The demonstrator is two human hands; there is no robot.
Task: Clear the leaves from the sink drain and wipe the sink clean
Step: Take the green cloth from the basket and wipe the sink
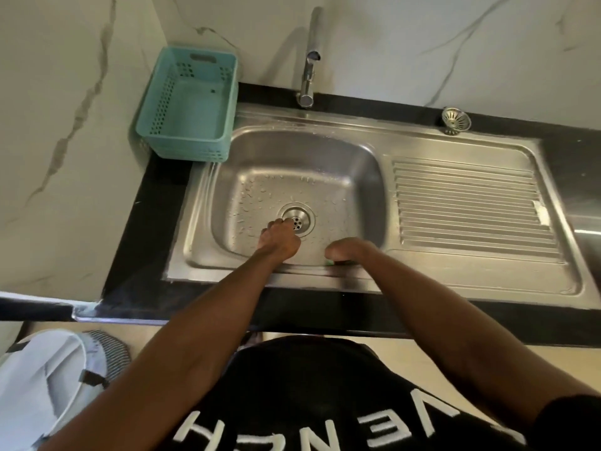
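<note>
Head view: left hand fingertips bunched at the drain, right hand curled over something green (mostly hidden) just right of it.

A teal basket with perforated walls stands on the black worktop in the far left corner, against the marble wall. A tap rises at the far edge. A metal strainer sits far right. Near left, on the floor, a white-lined bin.
</note>
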